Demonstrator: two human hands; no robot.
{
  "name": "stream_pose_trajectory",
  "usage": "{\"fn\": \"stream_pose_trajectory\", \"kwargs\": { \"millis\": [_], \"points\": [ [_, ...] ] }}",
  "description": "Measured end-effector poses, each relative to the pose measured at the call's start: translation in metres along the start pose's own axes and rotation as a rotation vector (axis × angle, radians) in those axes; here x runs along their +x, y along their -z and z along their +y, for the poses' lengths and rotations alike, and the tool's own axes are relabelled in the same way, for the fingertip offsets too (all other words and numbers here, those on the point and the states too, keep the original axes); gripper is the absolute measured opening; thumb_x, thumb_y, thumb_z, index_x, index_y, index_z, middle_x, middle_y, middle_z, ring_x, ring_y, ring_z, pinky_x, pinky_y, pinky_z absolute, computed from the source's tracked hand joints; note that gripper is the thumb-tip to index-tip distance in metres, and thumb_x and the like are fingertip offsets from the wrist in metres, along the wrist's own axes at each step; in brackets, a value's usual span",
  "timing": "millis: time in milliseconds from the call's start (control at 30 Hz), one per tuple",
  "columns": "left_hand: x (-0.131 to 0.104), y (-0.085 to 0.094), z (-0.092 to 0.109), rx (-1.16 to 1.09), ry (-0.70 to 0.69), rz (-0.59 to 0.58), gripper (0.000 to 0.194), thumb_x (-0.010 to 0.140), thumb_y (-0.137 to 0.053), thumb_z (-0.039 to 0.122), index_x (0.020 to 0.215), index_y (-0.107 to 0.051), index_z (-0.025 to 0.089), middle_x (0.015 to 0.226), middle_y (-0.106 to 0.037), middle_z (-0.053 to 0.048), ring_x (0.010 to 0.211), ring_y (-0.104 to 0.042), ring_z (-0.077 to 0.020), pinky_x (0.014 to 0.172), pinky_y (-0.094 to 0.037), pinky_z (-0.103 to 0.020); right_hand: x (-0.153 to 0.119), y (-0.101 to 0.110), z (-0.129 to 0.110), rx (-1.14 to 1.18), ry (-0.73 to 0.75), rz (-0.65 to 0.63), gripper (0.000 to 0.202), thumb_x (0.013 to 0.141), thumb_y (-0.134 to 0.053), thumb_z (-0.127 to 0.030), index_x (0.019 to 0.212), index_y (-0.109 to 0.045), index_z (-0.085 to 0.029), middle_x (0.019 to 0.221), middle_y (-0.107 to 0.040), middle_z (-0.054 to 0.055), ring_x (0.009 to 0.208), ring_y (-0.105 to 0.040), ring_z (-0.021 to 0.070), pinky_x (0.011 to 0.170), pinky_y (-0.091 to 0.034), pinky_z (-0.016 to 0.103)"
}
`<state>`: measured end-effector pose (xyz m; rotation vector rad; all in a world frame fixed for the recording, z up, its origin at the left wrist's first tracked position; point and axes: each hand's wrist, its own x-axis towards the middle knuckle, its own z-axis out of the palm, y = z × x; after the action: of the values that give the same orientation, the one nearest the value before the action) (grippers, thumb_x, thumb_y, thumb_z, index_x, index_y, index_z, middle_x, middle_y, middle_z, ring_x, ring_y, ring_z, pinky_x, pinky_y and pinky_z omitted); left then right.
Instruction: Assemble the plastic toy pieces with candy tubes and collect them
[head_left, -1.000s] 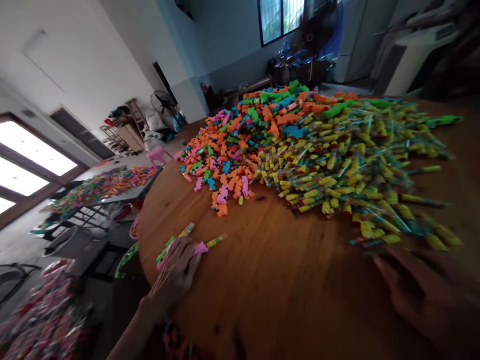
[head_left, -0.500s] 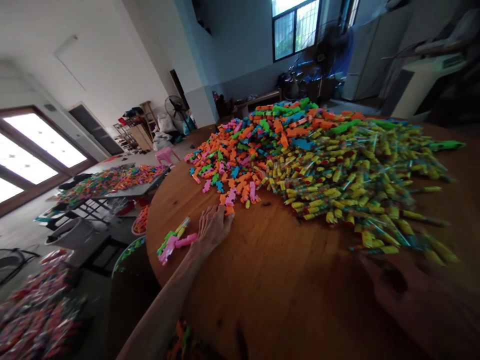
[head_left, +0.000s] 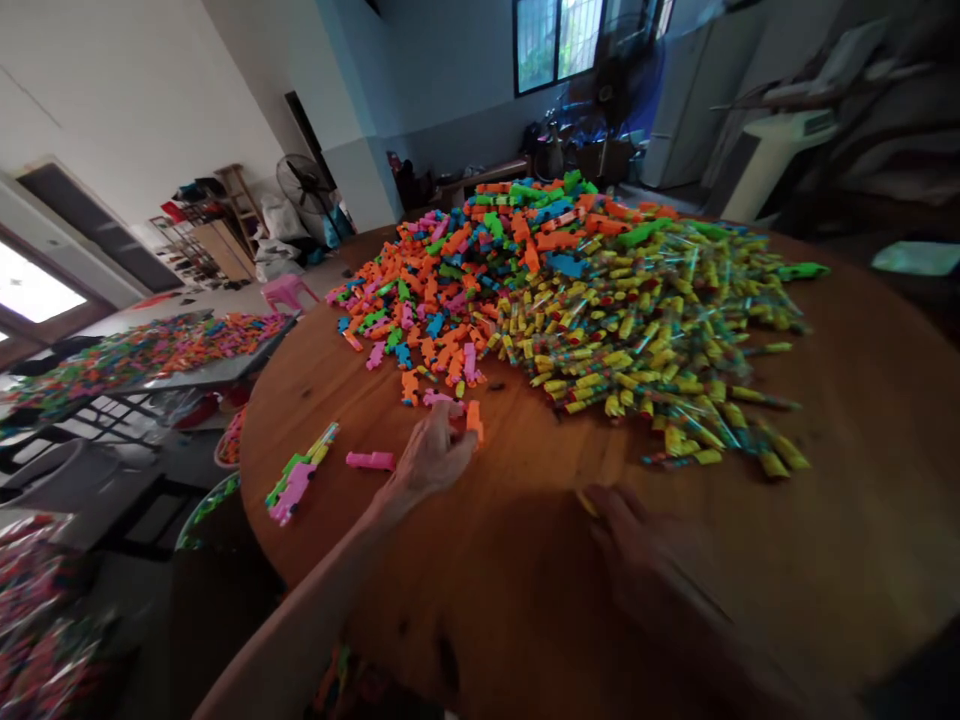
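Note:
My left hand [head_left: 433, 448] is closed, thumb and fingers pinching an orange plastic toy piece [head_left: 474, 422] just off the table. A pink toy piece [head_left: 441, 398] lies at its fingertips. Beside the left wrist lies a pink toy piece [head_left: 370, 460]; farther left are a pink toy piece [head_left: 292, 492] and a green one with yellow tubes [head_left: 324, 442]. My right hand [head_left: 637, 545], dark and slightly blurred, is closed on a small yellow tube [head_left: 587, 503], only its tip showing. Ahead lie a mixed heap of toy pieces [head_left: 427, 285] and a heap of clear-wrapped yellow tubes [head_left: 637, 320].
The heaps lie on a round wooden table [head_left: 517, 560]. To the left, another table [head_left: 202, 370] bears more colourful pieces, with a pink stool [head_left: 289, 290] behind it. A grey tub [head_left: 56, 470] and a basin edged with green pieces [head_left: 210, 510] stand below on the floor side.
My left hand has drawn back slightly from the heap with the orange piece. My right hand has moved left, away from the yellow tubes, with one in its fingers. The view has turned right.

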<state>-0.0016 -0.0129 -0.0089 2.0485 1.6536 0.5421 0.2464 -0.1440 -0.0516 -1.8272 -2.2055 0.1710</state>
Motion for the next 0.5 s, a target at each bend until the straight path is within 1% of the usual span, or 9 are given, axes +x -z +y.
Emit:
{"fn": "stream_pose_trajectory", "kwargs": {
  "millis": [33, 67, 133, 200, 233, 300, 367, 433, 500],
  "points": [
    [0.002, -0.001, 0.004, -0.035, -0.014, -0.023, 0.030, 0.092, -0.053, 0.034, 0.117, -0.052, 0.018, 0.070, -0.064, 0.002, 0.059, -0.058, -0.0144, 0.059, -0.037, -0.025, 0.012, 0.004, -0.007, -0.007, 0.042, -0.025, 0.038, 0.094, -0.042, -0.016, 0.126, -0.059, -0.022, 0.117, -0.067, 0.011, 0.070, -0.066, 0.0216, 0.056, -0.040, 0.033],
    [0.003, -0.001, 0.007, -0.024, -0.032, -0.040, 0.028, 0.092, -0.052, 0.034, 0.115, -0.053, 0.018, 0.069, -0.064, 0.001, 0.060, -0.058, -0.0145, 0.059, -0.038, -0.025, 0.024, 0.008, -0.013, -0.023, 0.078, -0.055, 0.038, 0.093, -0.043, -0.015, 0.126, -0.060, -0.019, 0.116, -0.066, 0.012, 0.073, -0.067, 0.0216, 0.056, -0.038, 0.033],
    [0.004, 0.003, 0.011, 0.082, -0.092, -0.055, 0.026, 0.094, -0.051, 0.034, 0.113, -0.057, 0.017, 0.066, -0.062, 0.002, 0.058, -0.056, -0.0147, 0.059, -0.038, -0.026, 0.044, 0.018, -0.019, -0.051, 0.117, -0.108, 0.031, 0.090, -0.046, -0.013, 0.114, -0.066, -0.016, 0.108, -0.067, 0.012, 0.071, -0.065, 0.0209, 0.053, -0.030, 0.033],
    [0.004, 0.010, 0.012, 0.217, -0.200, -0.034, 0.028, 0.095, -0.048, 0.030, 0.117, -0.060, 0.018, 0.072, -0.063, 0.000, 0.063, -0.058, -0.0157, 0.062, -0.041, -0.027, 0.058, 0.026, -0.020, -0.045, 0.133, -0.135, 0.024, 0.091, -0.048, -0.014, 0.101, -0.069, -0.016, 0.098, -0.067, 0.010, 0.066, -0.061, 0.0191, 0.053, -0.023, 0.034],
    [0.004, 0.014, 0.011, 0.277, -0.271, -0.019, 0.031, 0.095, -0.046, 0.026, 0.122, -0.060, 0.019, 0.080, -0.066, -0.003, 0.070, -0.060, -0.0170, 0.065, -0.044, -0.029, 0.063, 0.028, -0.020, -0.030, 0.144, -0.140, 0.022, 0.092, -0.048, -0.015, 0.098, -0.070, -0.017, 0.094, -0.066, 0.010, 0.066, -0.060, 0.0184, 0.053, -0.022, 0.034],
    [0.005, 0.018, 0.010, 0.371, -0.426, 0.003, 0.037, 0.095, -0.044, 0.019, 0.128, -0.061, 0.022, 0.107, -0.067, -0.009, 0.094, -0.062, -0.0208, 0.078, -0.050, -0.033, 0.069, 0.030, -0.019, -0.003, 0.161, -0.133, 0.022, 0.094, -0.049, -0.017, 0.098, -0.071, -0.018, 0.090, -0.065, 0.008, 0.069, -0.059, 0.0181, 0.055, -0.022, 0.034],
    [0.009, 0.018, 0.010, 0.437, -0.555, 0.007, 0.040, 0.096, -0.043, 0.017, 0.130, -0.062, 0.024, 0.134, -0.058, -0.012, 0.119, -0.054, -0.0255, 0.095, -0.049, -0.041, 0.071, 0.029, -0.020, 0.007, 0.170, -0.112, 0.024, 0.095, -0.049, -0.017, 0.103, -0.071, -0.019, 0.091, -0.065, 0.008, 0.074, -0.060, 0.0187, 0.057, -0.023, 0.033],
    [0.016, 0.015, 0.012, 0.481, -0.629, -0.015, 0.038, 0.098, -0.043, 0.018, 0.129, -0.063, 0.024, 0.146, -0.052, -0.010, 0.132, -0.044, -0.0290, 0.106, -0.043, -0.049, 0.072, 0.026, -0.021, -0.004, 0.166, -0.076, 0.024, 0.096, -0.049, -0.017, 0.107, -0.070, -0.019, 0.095, -0.065, 0.008, 0.077, -0.060, 0.0190, 0.058, -0.024, 0.033],
    [0.025, 0.011, 0.012, 0.504, -0.673, -0.066, 0.035, 0.099, -0.045, 0.020, 0.128, -0.064, 0.023, 0.146, -0.053, -0.010, 0.137, -0.039, -0.0312, 0.112, -0.038, -0.054, 0.071, 0.024, -0.022, -0.024, 0.160, -0.052, 0.023, 0.097, -0.049, -0.018, 0.105, -0.070, -0.017, 0.096, -0.065, 0.009, 0.076, -0.059, 0.0185, 0.058, -0.023, 0.033]
  ]
}}
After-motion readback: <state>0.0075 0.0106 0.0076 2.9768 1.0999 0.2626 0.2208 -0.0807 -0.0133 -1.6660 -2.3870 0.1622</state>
